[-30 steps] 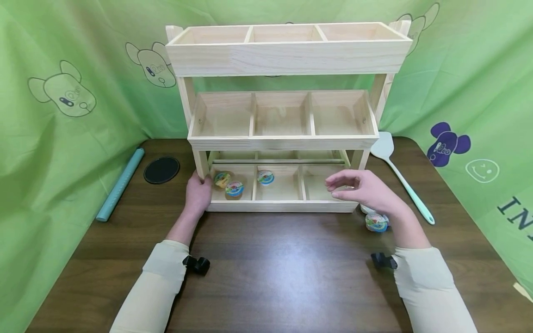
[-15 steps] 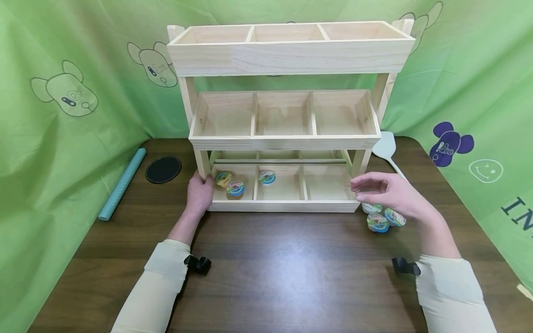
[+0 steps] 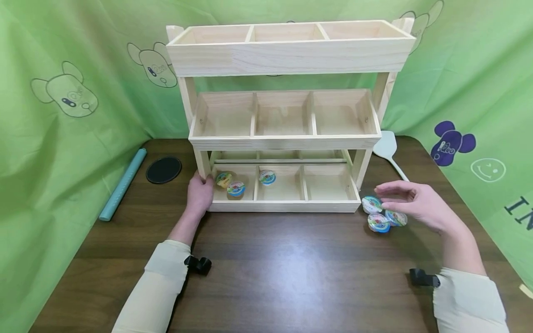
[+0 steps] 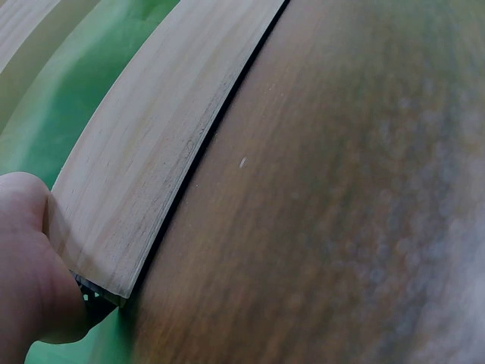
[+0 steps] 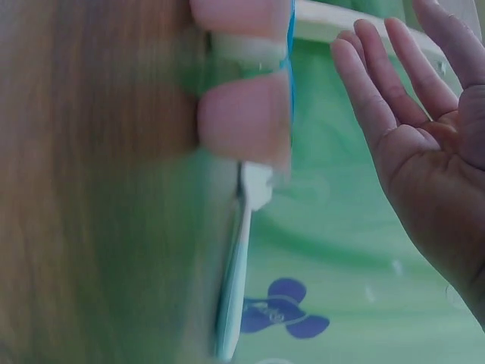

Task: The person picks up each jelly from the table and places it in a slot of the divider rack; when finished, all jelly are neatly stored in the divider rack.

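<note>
My left hand [image 3: 200, 194] grips the lower left end of a three-tier wooden rack [image 3: 285, 206]. In the left wrist view, its thumb side [image 4: 38, 258] lies against the end of the rack's front board [image 4: 151, 152]. My right hand [image 3: 424, 206] hovers with bent, parted fingers and nothing in them, just right of three small jelly cups [image 3: 378, 223] on the table. The right wrist view shows that hand [image 5: 439, 152] beside blurred pink jelly cups [image 5: 246, 117]. Inside the bottom tier, two jelly cups [image 3: 236, 188] occupy the left compartment and one jelly cup [image 3: 267, 177] the middle.
A white and mint spatula [image 3: 385, 145] lies behind my right hand. On the left are a teal cylindrical stick [image 3: 122, 185] and a black round disc [image 3: 164, 170] on the brown wooden table [image 3: 287, 277]. Green printed cloth [image 3: 83, 148] hangs around the table.
My right hand has moved right, from over the bottom tier's right compartment to beside the jelly cups on the table, uncovering them. My left hand has stayed on the rack.
</note>
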Tool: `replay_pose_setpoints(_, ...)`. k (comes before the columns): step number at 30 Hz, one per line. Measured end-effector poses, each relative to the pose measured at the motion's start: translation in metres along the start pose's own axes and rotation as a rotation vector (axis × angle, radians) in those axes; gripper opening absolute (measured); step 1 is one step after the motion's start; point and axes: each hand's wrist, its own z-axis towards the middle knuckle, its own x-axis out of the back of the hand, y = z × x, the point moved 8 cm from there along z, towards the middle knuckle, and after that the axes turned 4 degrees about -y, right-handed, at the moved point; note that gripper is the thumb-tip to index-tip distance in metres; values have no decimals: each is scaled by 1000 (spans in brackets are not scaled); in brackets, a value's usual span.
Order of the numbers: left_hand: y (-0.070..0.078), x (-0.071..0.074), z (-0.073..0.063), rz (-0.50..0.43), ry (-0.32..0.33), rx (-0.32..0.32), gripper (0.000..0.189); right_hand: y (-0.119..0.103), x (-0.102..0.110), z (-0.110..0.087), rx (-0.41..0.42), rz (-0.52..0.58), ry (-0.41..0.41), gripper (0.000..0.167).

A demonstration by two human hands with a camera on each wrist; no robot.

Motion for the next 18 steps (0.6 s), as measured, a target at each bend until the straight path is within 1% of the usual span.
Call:
replay_pose_setpoints(6,1,1,0,2,0,0,47,14,12,-12,-76,-60,9,46)
replay_pose_setpoints(8,2,1,0,2,1,-3,47,18,13,-15,-83,-67,-11,48)
replay_pose_setpoints(11,2,1,0,6,5,-5,47,23,11,-18,-72,-59,-69,51)
replay_pose_setpoints(14,2,1,0,11,10,-6,46,29,8,-19,-66,-85,-121,52)
replay_pose_setpoints(18,2,2,0,10,11,-4,45,35,8,-21,-69,-226,-153,53)
